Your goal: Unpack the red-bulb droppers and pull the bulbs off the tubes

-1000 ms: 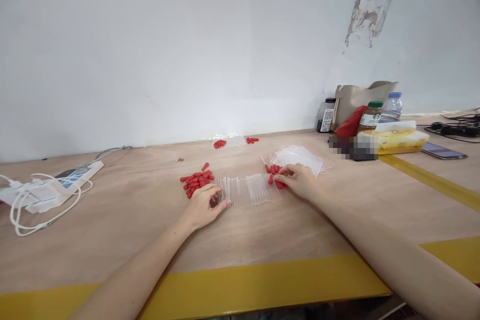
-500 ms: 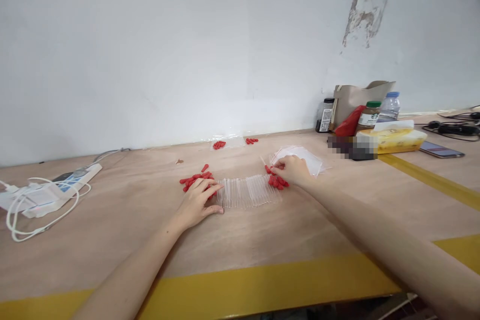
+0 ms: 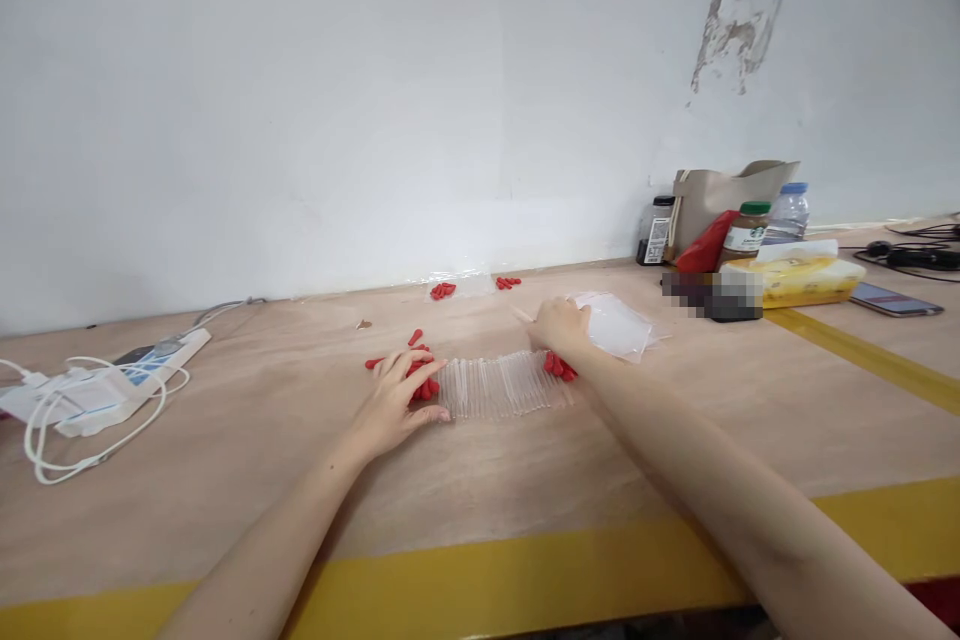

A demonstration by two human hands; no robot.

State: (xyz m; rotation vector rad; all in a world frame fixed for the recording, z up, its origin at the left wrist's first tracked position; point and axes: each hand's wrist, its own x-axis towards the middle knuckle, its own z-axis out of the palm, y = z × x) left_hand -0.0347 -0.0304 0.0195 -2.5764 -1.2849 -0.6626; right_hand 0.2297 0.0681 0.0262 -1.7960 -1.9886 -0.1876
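A row of thin clear dropper tubes (image 3: 499, 386) lies side by side on the table. Red rubber bulbs sit at both ends of it, a left pile (image 3: 426, 388) and a right pile (image 3: 556, 367). My left hand (image 3: 401, 395) rests with fingers spread over the left pile, its thumb touching the table beside the row's left end. Above the right pile, my right hand (image 3: 561, 325) is closed, its fingertips mostly hidden. From it pokes the pale tip of a thin dropper (image 3: 523, 317). Clear plastic bags (image 3: 619, 325) lie just beyond that hand.
Near the wall, small red bulbs (image 3: 442, 291) lie on a clear bag, with more bulbs (image 3: 508, 283) beside them. At left is a power strip (image 3: 169, 360) with white cables. A tissue pack (image 3: 810, 282), jar (image 3: 746, 232), bottle (image 3: 789, 213) and phone (image 3: 896, 299) stand or lie at right.
My right hand has shifted slightly left and away from me, its back now turned more over the fingers. My left hand stays nearly still. The whole view has swung slightly.
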